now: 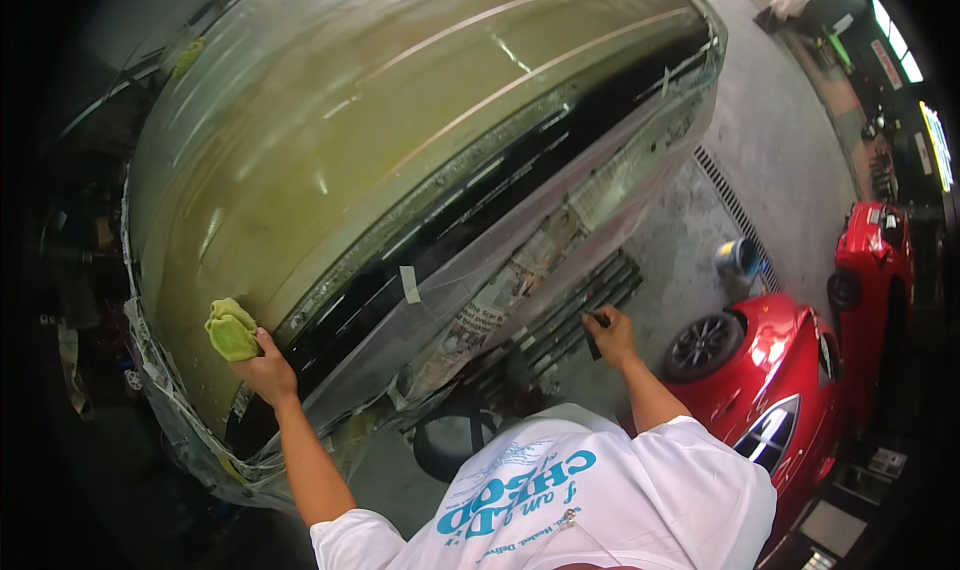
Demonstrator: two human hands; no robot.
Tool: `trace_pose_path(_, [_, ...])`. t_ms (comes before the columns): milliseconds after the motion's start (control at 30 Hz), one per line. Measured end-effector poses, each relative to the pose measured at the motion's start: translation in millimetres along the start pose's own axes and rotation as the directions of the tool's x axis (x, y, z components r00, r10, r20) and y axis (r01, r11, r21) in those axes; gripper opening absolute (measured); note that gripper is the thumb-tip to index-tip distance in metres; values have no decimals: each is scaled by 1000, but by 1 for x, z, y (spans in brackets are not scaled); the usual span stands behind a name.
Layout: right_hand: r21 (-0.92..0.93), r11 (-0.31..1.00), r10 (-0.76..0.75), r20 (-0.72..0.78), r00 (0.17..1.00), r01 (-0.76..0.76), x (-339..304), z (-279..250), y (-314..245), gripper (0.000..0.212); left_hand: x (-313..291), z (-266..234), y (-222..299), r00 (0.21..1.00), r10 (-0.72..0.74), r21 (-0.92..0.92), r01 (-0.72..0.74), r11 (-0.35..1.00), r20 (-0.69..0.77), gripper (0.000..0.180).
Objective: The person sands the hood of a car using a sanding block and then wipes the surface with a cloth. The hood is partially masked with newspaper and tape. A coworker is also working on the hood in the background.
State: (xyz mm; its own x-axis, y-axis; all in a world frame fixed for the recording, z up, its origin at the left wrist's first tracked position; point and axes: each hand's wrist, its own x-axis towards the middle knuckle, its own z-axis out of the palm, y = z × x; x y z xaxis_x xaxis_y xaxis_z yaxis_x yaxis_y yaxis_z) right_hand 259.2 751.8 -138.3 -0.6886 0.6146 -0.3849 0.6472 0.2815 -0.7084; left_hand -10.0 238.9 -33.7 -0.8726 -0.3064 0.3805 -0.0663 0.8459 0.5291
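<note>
My left hand (268, 372) is closed around a bunched yellow-green cloth (232, 330). The cloth rests against the near left corner of a large, wet-looking olive-gold car roof (400, 120). A black strip (450, 220) runs along the roof's near edge, with a small piece of pale tape (410, 284) below it. Away from the car's side, my right hand (617, 338) grips a small, flat, dark piece (591, 340) whose exact kind I cannot make out. Its fingers are bent round the piece's upper end.
Newspaper and clear plastic masking (545, 255) cover the car's side. Dark slats (600, 285) lie on the floor below it. To the right stand a blue bucket (738, 260), a floor drain grate (735, 205), a red car (785, 360) and another red vehicle (880, 270).
</note>
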Motion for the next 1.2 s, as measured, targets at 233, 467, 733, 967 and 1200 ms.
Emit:
trace_pose_path(233, [-47, 981, -186, 48, 981, 188, 11, -14, -12, 30, -3, 0, -26, 998, 14, 28, -12, 1000, -60, 58])
trace_pose_path(467, [-108, 978, -180, -12, 984, 178, -11, -38, -4, 31, -4, 3, -12, 997, -18, 43, 21, 999, -76, 64])
trace_pose_path(733, [-100, 980, -180, -44, 983, 175, -39, -55, 23, 30, -4, 1, -22, 998, -16, 4, 16, 1000, -55, 54])
trace_pose_path(967, [-80, 992, -118, -216, 969, 103, -59, -85, 94, 27, -3, 2, -14, 998, 44, 41, -43, 998, -32, 53])
trace_pose_path(1200, [-58, 998, -45, -296, 954, 29, -68, -123, 121, 23, -1, 4, -18, 991, 24, 37, -19, 999, -129, 49])
